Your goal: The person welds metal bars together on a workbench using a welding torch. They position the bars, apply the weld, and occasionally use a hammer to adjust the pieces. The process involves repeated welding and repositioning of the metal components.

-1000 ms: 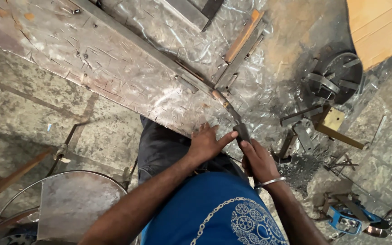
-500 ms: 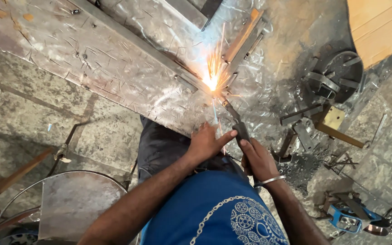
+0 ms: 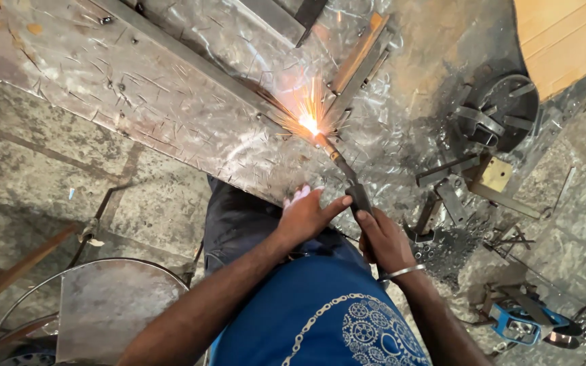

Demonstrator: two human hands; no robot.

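One welding rod tip touching metal sheet, sparks bursting at joint beside angled steel bar. Rod clamped in holder; right hand fingers wrapped tight round holder grip. Left hand flat on sheet edge, fingers spread, thumb touching holder. Scrap brackets right; round metal frame lower left.

blue tee w/ chain-and-gear print, dark trousers, metal bangle (right wrist).
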